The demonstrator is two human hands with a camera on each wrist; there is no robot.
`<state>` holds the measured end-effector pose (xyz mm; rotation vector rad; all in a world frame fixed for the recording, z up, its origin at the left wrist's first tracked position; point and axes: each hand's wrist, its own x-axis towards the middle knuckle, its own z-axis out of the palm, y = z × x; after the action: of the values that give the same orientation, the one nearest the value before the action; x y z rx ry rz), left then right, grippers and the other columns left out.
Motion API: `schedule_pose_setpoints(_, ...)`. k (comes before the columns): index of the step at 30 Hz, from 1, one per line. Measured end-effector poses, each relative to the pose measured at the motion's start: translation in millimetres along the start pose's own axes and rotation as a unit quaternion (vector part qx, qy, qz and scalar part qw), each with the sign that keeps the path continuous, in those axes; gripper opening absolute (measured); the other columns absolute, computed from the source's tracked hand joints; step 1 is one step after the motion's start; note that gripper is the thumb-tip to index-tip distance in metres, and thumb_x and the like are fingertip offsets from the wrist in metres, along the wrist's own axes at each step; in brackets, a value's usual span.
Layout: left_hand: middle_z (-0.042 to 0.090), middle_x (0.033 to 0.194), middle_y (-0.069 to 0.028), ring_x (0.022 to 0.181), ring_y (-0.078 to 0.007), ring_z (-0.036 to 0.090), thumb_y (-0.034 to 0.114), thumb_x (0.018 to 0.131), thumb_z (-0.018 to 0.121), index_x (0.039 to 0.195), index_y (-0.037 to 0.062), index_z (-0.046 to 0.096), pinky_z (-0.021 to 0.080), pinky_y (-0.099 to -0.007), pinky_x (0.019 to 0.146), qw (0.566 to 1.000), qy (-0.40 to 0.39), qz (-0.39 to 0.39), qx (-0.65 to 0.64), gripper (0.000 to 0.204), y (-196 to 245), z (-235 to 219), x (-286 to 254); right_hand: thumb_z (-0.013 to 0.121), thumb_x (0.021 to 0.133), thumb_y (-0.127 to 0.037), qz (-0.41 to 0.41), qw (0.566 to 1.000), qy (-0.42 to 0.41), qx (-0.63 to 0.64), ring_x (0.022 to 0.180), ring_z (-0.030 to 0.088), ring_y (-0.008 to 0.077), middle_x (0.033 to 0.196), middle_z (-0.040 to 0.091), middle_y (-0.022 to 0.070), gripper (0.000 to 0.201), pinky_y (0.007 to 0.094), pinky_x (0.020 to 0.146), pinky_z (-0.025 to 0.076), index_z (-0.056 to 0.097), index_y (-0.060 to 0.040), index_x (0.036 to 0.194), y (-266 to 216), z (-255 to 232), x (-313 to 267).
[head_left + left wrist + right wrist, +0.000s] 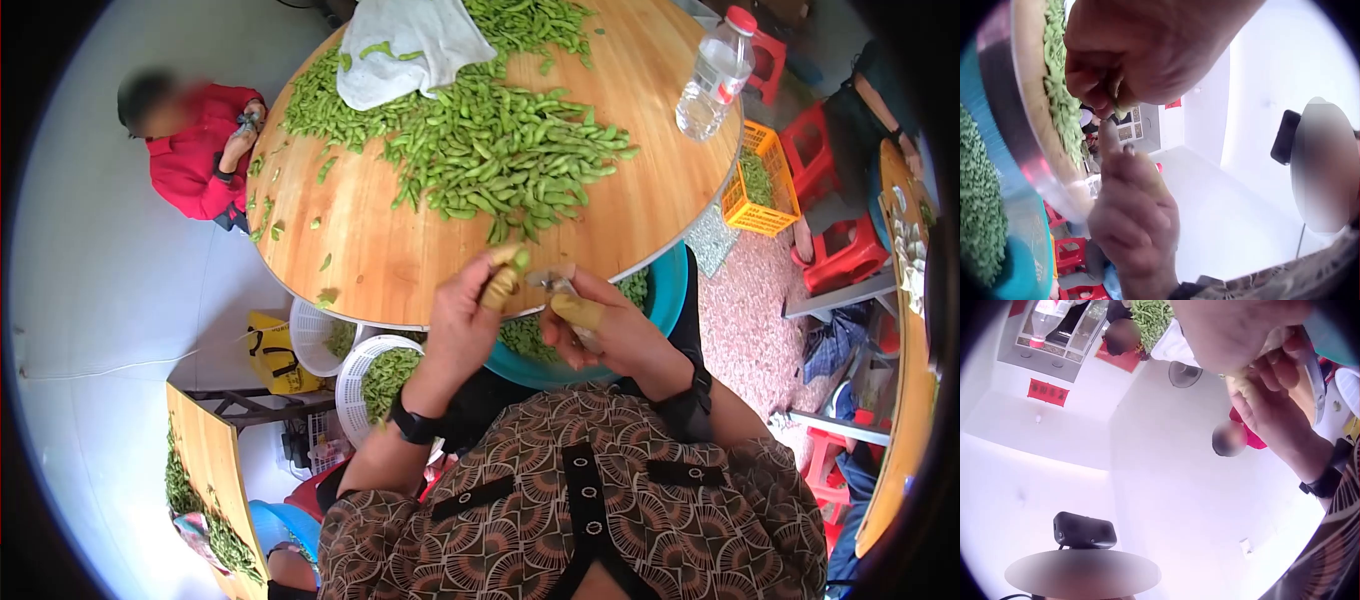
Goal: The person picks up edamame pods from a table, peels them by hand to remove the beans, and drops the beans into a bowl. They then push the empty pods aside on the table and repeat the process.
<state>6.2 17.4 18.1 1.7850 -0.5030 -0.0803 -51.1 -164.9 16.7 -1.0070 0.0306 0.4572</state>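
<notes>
In the head view, my left hand [465,315] pinches a green pod [521,258] between thumb and finger, both in yellowish covers. My right hand [625,335] is close beside it, fingers curled round a small grey, shiny object [552,283] whose form is unclear. The left wrist view shows the left hand [1141,50] above, with the pod [1120,114] near the right hand's [1135,209] fingertip. A pile of green pods [500,150] lies on the round wooden table [370,260]. In the right wrist view, the hands overlap, hiding what they hold.
A white cloth [410,50] lies over part of the pile, and a bottle [715,75] stands at the right. Below the table edge are a teal basin [683,300] and white baskets [350,385]. A person in red [195,150] is at the left.
</notes>
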Motion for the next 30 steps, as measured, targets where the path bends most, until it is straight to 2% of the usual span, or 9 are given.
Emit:
schedule_pose_setpoints(16, 0.064, 0.091, -0.0021, 0.071, -0.0063, 0.053, 0.004, 0.095, 0.054, 0.125, 0.0019, 0.059, 0.044, -0.0211, 0.061, 0.999, -0.039, -0.005, -0.009, 0.031, 2, 17, -17, 0.043, 0.099, -0.019, 0.001, 1.000, -0.007, 0.020, 0.045, 0.041, 0.0094, 0.075, 0.054, 0.0050, 0.022, 0.0213, 0.039, 0.028, 0.046, -0.0079, 0.119, -1, 1, -14)
schedule_pose_setpoints(18, 0.067, 0.094, -0.0080, 0.075, -0.0112, 0.061, 0.003, 0.092, 0.055, 0.124, 0.0025, 0.060, 0.049, -0.0255, 0.065, 0.983, -0.021, 0.152, 0.105, 0.032, 3, 21, -18, 0.043, 0.099, -0.018, 0.000, 1.000, 0.018, 0.002, 0.045, 0.040, 0.0086, 0.074, 0.053, 0.0045, 0.022, 0.0209, 0.039, 0.028, 0.046, -0.0081, 0.119, -2, 5, -20)
schedule_pose_setpoints(22, 0.068, 0.094, -0.0127, 0.079, -0.0160, 0.065, 0.002, 0.090, 0.058, 0.125, 0.0031, 0.059, 0.051, -0.0287, 0.069, 0.953, -0.083, 0.160, 0.243, 0.035, 3, 24, -44, 0.044, 0.098, -0.016, 0.035, 0.999, -0.019, 0.013, 0.045, 0.040, 0.0073, 0.073, 0.051, 0.0036, 0.023, 0.0196, 0.039, 0.027, 0.046, -0.0085, 0.120, 5, -10, -32)
schedule_pose_setpoints(24, 0.066, 0.089, -0.0075, 0.073, -0.0131, 0.062, 0.005, 0.092, 0.056, 0.126, 0.0033, 0.058, 0.050, -0.0254, 0.063, 0.991, -0.078, 0.084, 0.070, 0.034, -23, 37, -57, 0.045, 0.097, -0.014, 0.135, 0.985, -0.052, 0.098, 0.042, 0.038, 0.0067, 0.070, 0.051, 0.0036, 0.023, 0.0191, 0.035, 0.025, 0.045, -0.0082, 0.119, 16, -25, -35)
schedule_pose_setpoints(25, 0.063, 0.084, -0.0033, 0.067, -0.0093, 0.058, 0.008, 0.095, 0.053, 0.127, 0.0032, 0.056, 0.046, -0.0212, 0.057, 0.974, -0.156, -0.153, -0.058, 0.033, -11, 34, -59, 0.045, 0.097, -0.014, 0.138, 0.984, -0.051, 0.101, 0.042, 0.038, 0.0067, 0.070, 0.051, 0.0036, 0.023, 0.0191, 0.035, 0.025, 0.045, -0.0082, 0.119, 28, -35, -36)
schedule_pose_setpoints(26, 0.063, 0.084, -0.0033, 0.067, -0.0093, 0.058, 0.008, 0.095, 0.053, 0.127, 0.0032, 0.056, 0.046, -0.0212, 0.057, 0.973, -0.158, -0.158, -0.059, 0.033, -22, 36, -63, 0.046, 0.096, -0.014, 0.169, 0.973, -0.051, 0.149, 0.040, 0.037, 0.0070, 0.069, 0.051, 0.0041, 0.022, 0.0194, 0.033, 0.025, 0.046, -0.0079, 0.117, 45, -47, -36)
schedule_pose_setpoints(27, 0.061, 0.082, -0.0019, 0.065, -0.0073, 0.055, 0.009, 0.096, 0.052, 0.128, 0.0030, 0.055, 0.044, -0.0196, 0.055, 0.913, -0.175, -0.255, -0.266, 0.032, -42, 39, -69, 0.047, 0.095, -0.013, 0.198, 0.959, -0.050, 0.195, 0.038, 0.036, 0.0072, 0.068, 0.051, 0.0045, 0.021, 0.0197, 0.031, 0.024, 0.046, -0.0077, 0.116, 60, -57, -35)
schedule_pose_setpoints(28, 0.060, 0.081, -0.0005, 0.063, -0.0054, 0.053, 0.011, 0.097, 0.050, 0.128, 0.0027, 0.055, 0.042, -0.0180, 0.053, 0.801, -0.181, -0.339, -0.458, 0.032, -57, 44, -74, 0.047, 0.095, -0.013, 0.200, 0.958, -0.046, 0.199, 0.038, 0.036, 0.0072, 0.068, 0.051, 0.0045, 0.021, 0.0197, 0.031, 0.024, 0.046, -0.0077, 0.116, 70, -61, -35)
schedule_pose_setpoints(30, 0.060, 0.079, -0.0015, 0.062, -0.0053, 0.052, 0.013, 0.097, 0.052, 0.130, 0.0020, 0.053, 0.042, -0.0179, 0.053, 0.779, -0.174, -0.371, -0.474, 0.034, -69, 49, -79, 0.048, 0.094, -0.013, 0.230, 0.941, -0.023, 0.246, 0.036, 0.035, 0.0079, 0.067, 0.052, 0.0055, 0.020, 0.0204, 0.029, 0.024, 0.048, -0.0059, 0.113, 88, -70, -32)
